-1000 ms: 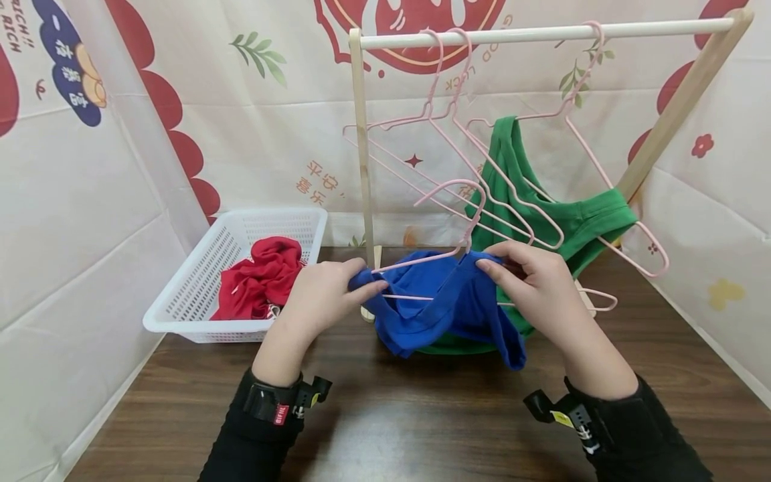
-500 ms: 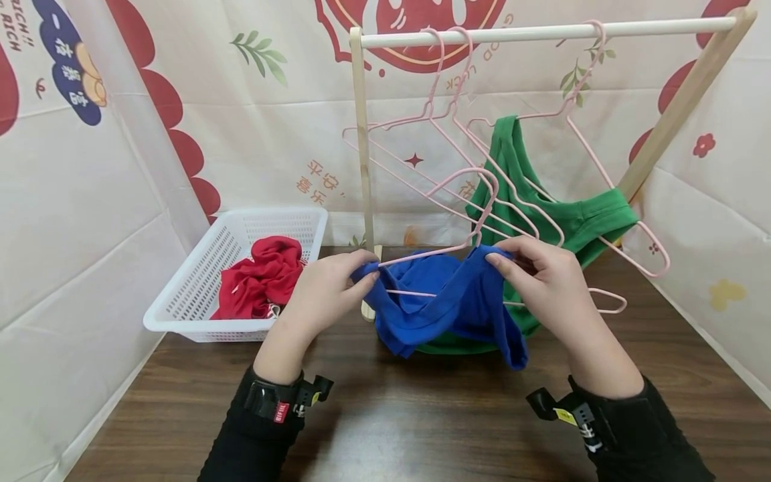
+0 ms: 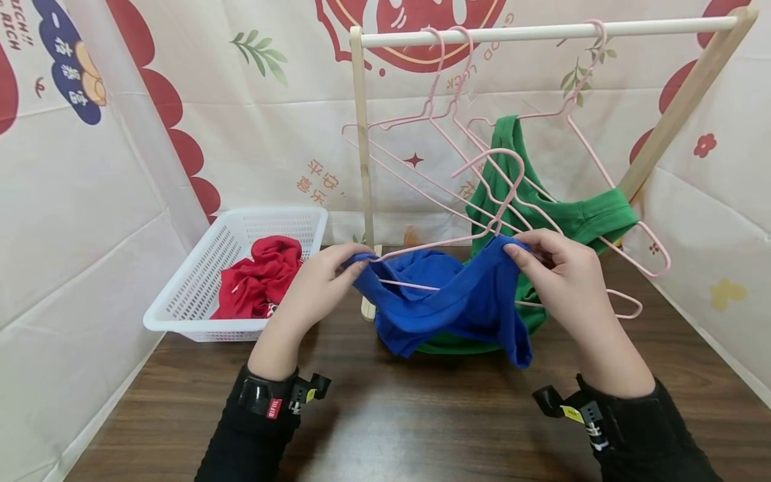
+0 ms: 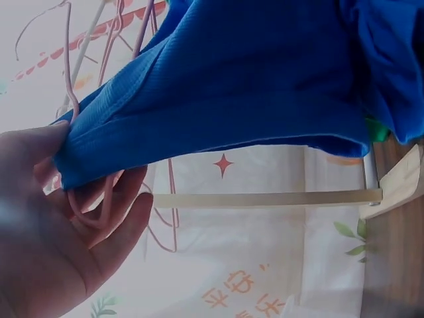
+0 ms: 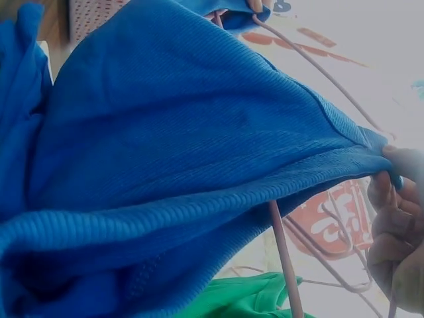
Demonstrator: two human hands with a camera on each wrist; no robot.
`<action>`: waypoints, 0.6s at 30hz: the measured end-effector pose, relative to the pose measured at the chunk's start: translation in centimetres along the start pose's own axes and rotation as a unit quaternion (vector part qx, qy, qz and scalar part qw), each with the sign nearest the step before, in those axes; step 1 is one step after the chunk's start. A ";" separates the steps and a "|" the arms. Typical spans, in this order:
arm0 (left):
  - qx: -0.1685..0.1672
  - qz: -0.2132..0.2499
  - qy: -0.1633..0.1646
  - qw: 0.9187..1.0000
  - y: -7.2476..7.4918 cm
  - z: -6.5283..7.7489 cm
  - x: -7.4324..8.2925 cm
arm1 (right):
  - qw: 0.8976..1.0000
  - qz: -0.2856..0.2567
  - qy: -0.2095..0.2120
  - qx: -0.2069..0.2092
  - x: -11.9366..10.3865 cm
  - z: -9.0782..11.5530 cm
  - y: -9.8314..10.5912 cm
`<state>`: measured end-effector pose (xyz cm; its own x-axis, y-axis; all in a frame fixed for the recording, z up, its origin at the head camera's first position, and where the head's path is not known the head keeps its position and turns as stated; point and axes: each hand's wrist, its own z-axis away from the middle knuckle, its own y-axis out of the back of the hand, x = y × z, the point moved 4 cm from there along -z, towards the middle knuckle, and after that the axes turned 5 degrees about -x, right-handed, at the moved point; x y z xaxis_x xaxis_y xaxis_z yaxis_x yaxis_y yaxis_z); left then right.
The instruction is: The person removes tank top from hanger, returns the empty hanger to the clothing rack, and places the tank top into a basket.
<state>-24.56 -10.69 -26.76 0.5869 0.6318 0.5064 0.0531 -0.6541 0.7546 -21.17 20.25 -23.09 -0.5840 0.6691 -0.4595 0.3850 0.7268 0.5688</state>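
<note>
Up toward 2 o'clock has gone the loose pink hanger (image 3: 510,195) since a second ago, its hook standing higher, and my right hand (image 3: 563,278) has shifted the same way. My left hand (image 3: 313,281) has drawn back a little toward 10 o'clock, so the blue garment (image 3: 452,301) is spread wider between the two. To my eye that pulls its upper edge fairly taut and leaves it only partly seated on the hanger: the lower bar shows inside the neck, but the right end sticks out past my right hand at 4 o'clock, and I cannot tell whether the fabric on that side is over the shoulder.

Both hands are narrow, thumb and fingers pinching an upper corner of the blue garment each. From the garment's middle, my left hand lies at 9 o'clock, my right hand near 3, and the hook at 1. From the left wrist, one end of the hanger shows below the cloth, among my fingers.

At 2 o'clock, behind, a green top (image 3: 593,211) hangs from the rail (image 3: 542,31). At 9 o'clock, on the counter (image 3: 397,415), the basket (image 3: 211,326) holds red cloth (image 3: 259,278).
</note>
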 end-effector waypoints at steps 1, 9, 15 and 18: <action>0.001 0.023 0.003 1.000 0.0 0.0 -0.1 | 1.000 -0.001 0.000 0.003 0.1 0.0 0.1; 0.057 0.144 0.031 0.988 0.4 0.1 -1.4 | 0.999 -0.009 0.008 0.033 0.8 0.0 0.4; 0.082 0.181 0.070 0.977 0.5 0.2 -1.6 | 0.999 -0.018 -0.003 0.035 1.2 0.1 0.5; 0.094 0.183 0.079 0.975 0.6 0.2 -1.7 | 0.999 -0.018 -0.016 0.032 1.2 0.2 0.6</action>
<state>-25.36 -12.22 -27.18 0.4631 0.3878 0.7970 0.0199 -0.9035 0.4281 -21.48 21.56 -23.48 -0.5752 0.6467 -0.5009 0.4094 0.7577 0.5081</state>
